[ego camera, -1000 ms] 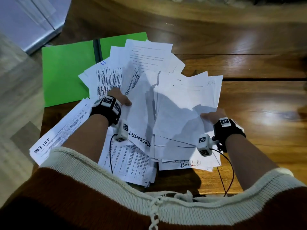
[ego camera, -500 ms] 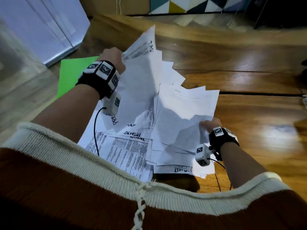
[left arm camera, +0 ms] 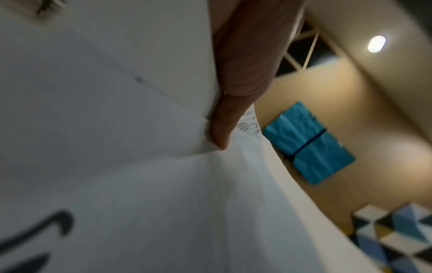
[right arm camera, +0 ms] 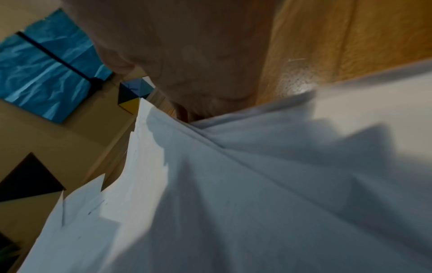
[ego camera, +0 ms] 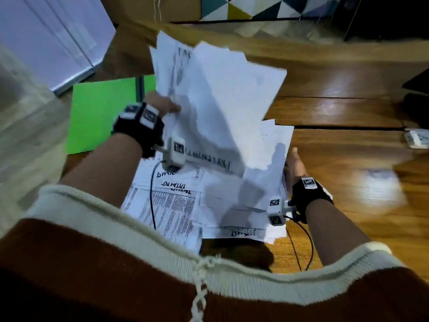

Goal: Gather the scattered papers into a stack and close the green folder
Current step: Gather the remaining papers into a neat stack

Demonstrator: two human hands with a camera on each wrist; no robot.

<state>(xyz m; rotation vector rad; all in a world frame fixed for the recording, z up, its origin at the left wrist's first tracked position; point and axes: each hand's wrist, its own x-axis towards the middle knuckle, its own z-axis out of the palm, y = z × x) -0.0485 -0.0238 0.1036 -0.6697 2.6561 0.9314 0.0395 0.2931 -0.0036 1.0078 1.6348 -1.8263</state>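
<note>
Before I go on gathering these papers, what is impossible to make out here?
- Green folder, head view: right half hidden under the raised sheets.
- Right hand, head view: fingertips behind the paper pile.
- Left hand, left wrist view: only one digit shows.
- Printed text: blurred.

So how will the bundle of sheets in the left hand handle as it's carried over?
Probably floppy: the lifted sheets bend where the left hand pinches one edge. Their fanned, uneven edges suggest some could slip loose. Likely light, since one hand raises them.
</note>
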